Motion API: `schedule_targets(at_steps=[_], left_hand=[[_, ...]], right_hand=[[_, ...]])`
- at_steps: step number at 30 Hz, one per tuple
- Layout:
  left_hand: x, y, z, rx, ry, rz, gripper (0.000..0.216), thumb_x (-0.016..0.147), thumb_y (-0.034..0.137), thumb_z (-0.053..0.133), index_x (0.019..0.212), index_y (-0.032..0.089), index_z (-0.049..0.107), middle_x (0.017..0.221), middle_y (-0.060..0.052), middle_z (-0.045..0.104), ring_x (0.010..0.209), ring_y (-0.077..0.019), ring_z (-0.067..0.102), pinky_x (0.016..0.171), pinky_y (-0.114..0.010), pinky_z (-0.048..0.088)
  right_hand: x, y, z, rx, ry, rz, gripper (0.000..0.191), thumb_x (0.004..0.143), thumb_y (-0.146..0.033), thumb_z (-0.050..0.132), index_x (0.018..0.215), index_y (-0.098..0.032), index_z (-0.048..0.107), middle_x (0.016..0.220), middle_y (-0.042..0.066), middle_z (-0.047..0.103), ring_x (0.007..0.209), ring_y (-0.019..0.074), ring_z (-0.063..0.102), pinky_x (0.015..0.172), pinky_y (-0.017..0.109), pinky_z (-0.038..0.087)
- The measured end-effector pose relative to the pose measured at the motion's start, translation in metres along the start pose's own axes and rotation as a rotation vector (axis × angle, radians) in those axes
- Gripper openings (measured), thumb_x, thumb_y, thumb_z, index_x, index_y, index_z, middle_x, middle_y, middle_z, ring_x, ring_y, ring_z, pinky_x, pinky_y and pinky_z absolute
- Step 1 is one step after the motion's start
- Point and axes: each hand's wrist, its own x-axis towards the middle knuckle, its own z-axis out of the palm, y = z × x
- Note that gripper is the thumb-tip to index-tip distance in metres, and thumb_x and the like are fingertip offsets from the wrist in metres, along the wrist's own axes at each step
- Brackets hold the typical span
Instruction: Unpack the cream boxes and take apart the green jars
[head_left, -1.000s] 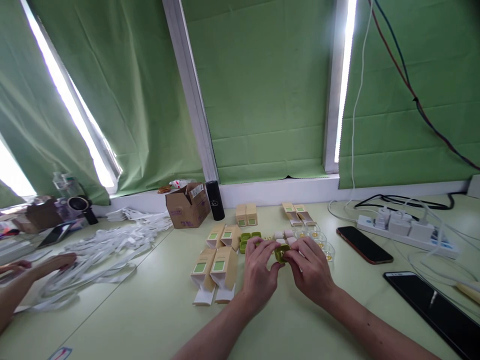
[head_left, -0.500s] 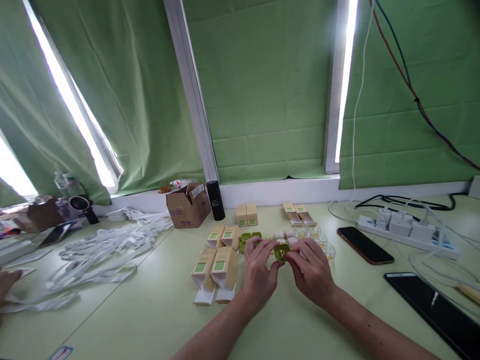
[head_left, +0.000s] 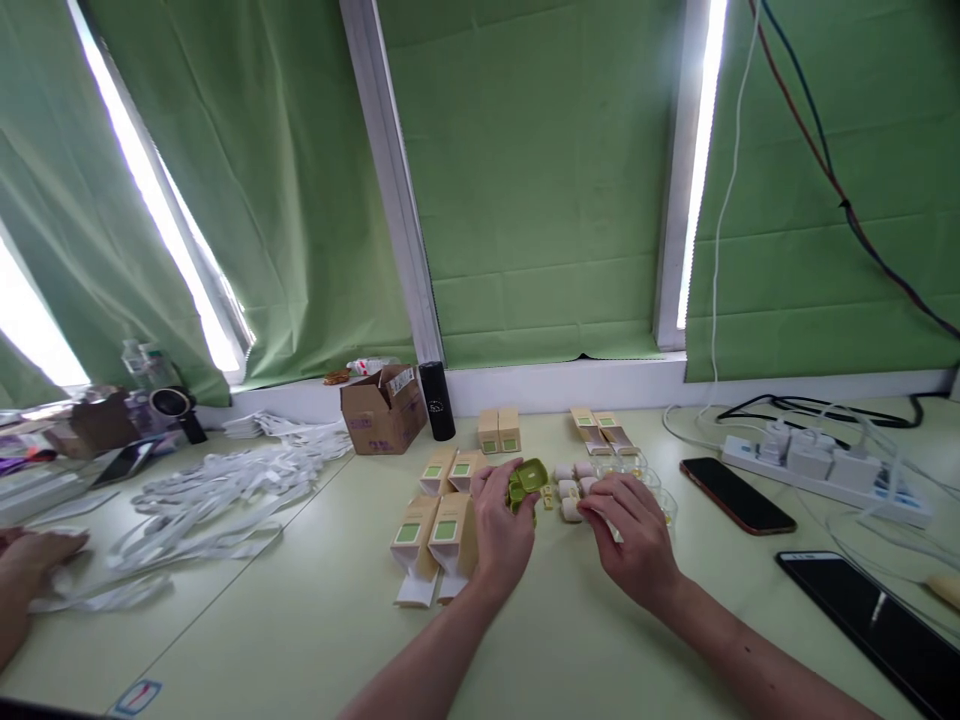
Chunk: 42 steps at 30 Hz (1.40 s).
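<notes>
My left hand (head_left: 504, 520) is closed around a small green hinged case (head_left: 533, 474), which stands open and tilted. More green plastic shows below its fingers, partly hidden. My right hand (head_left: 628, 535) has thumb and index finger pinched together beside several small pale pink and white rolls (head_left: 570, 511); what the fingertips hold, if anything, is too small to tell. Small yellow pieces (head_left: 548, 497) lie between the two hands. Clear round containers (head_left: 666, 503) with yellow bits sit behind my right hand, partly covered by it. Beige boxes with green labels (head_left: 448, 532) stand left of my left hand.
More beige boxes (head_left: 499, 431) stand farther back, near a cardboard box (head_left: 383, 410) and a black cylinder (head_left: 436, 402). White straps (head_left: 225, 495) lie left, near another person's hand (head_left: 37, 560). Phone (head_left: 737, 495), tablet (head_left: 870, 620) and power strip (head_left: 825, 475) lie right.
My hands have moved apart from the green case they both held. The left has shifted left with a green case; the right is now at the rolls. The other person's hand shows more.
</notes>
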Motion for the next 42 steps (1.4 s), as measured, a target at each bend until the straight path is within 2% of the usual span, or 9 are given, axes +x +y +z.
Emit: schedule_targets(at_steps=[6,11,13,18,23,28,32,36,42], left_hand=[[0.004,-0.006,0.0,-0.047,0.065,-0.162,0.038,0.09,0.022,0.067,0.129,0.024,0.065,0.122,-0.01,0.064,0.119,-0.0265,0.061,0.102,-0.042,0.052],[0.006,-0.015,0.002,-0.111,0.097,-0.195,0.029,0.095,0.027,0.062,0.124,0.024,0.065,0.122,-0.011,0.065,0.112,-0.0258,0.066,0.099,-0.043,0.053],[0.006,-0.019,0.003,-0.125,0.108,-0.198,0.025,0.096,0.029,0.062,0.121,0.024,0.065,0.121,-0.011,0.066,0.11,-0.0258,0.066,0.099,-0.044,0.053],[0.007,-0.023,0.003,-0.132,0.114,-0.206,0.019,0.098,0.032,0.061,0.114,0.023,0.065,0.117,-0.012,0.068,0.109,-0.0257,0.066,0.099,-0.044,0.053],[0.007,-0.019,0.003,-0.113,0.112,-0.219,0.017,0.097,0.034,0.061,0.108,0.022,0.065,0.113,-0.011,0.068,0.107,-0.026,0.066,0.098,-0.045,0.053],[0.006,-0.018,0.003,-0.106,0.112,-0.207,0.016,0.097,0.035,0.062,0.104,0.021,0.066,0.108,-0.011,0.068,0.103,-0.0257,0.066,0.094,-0.043,0.053],[0.007,-0.018,0.003,-0.131,0.118,-0.223,0.018,0.095,0.038,0.063,0.099,0.021,0.067,0.101,-0.01,0.07,0.097,-0.0253,0.067,0.089,-0.039,0.053],[0.007,-0.011,0.004,-0.346,0.052,-0.316,0.026,0.095,0.045,0.064,0.092,0.02,0.064,0.09,-0.008,0.073,0.085,-0.0223,0.069,0.074,-0.031,0.051],[0.009,0.002,0.003,-0.899,-0.075,-0.646,0.042,0.079,0.054,0.081,0.084,0.018,0.06,0.081,-0.011,0.078,0.073,-0.02,0.07,0.055,-0.023,0.039]], right_hand=[[0.009,0.006,0.02,-0.09,-0.301,0.137,0.019,0.097,-0.013,0.058,0.085,-0.021,0.07,0.086,0.005,0.074,0.092,0.0234,0.06,0.084,0.038,0.041],[0.027,0.005,0.043,-0.267,-0.675,0.249,0.018,0.094,-0.012,0.062,0.085,-0.022,0.075,0.088,0.004,0.078,0.094,0.0218,0.062,0.085,0.036,0.035],[0.03,0.005,0.053,-0.296,-0.729,0.26,0.018,0.093,-0.013,0.064,0.083,-0.022,0.076,0.086,0.005,0.078,0.096,0.0226,0.062,0.085,0.036,0.033],[0.028,0.006,0.071,-0.329,-0.761,0.279,0.017,0.092,-0.016,0.065,0.082,-0.022,0.078,0.09,0.008,0.076,0.099,0.0249,0.06,0.084,0.037,0.032],[0.023,0.004,0.075,-0.345,-0.76,0.293,0.015,0.089,-0.015,0.068,0.082,-0.021,0.08,0.092,0.009,0.074,0.102,0.0267,0.057,0.086,0.039,0.032],[0.023,0.003,0.072,-0.33,-0.729,0.317,0.015,0.088,-0.016,0.069,0.081,-0.022,0.081,0.091,0.008,0.074,0.102,0.0263,0.057,0.088,0.04,0.033],[0.025,0.003,0.057,-0.31,-0.65,0.343,0.017,0.093,-0.018,0.066,0.087,-0.024,0.081,0.094,0.007,0.075,0.102,0.0253,0.058,0.089,0.039,0.034],[0.013,-0.005,0.033,-0.211,-0.505,0.333,0.02,0.095,-0.016,0.061,0.083,-0.021,0.076,0.087,0.006,0.072,0.092,0.0234,0.061,0.082,0.035,0.039],[-0.026,-0.027,0.016,-0.019,-0.605,0.336,0.024,0.096,-0.017,0.052,0.085,-0.022,0.072,0.083,0.003,0.071,0.072,0.0175,0.064,0.064,0.029,0.036]])
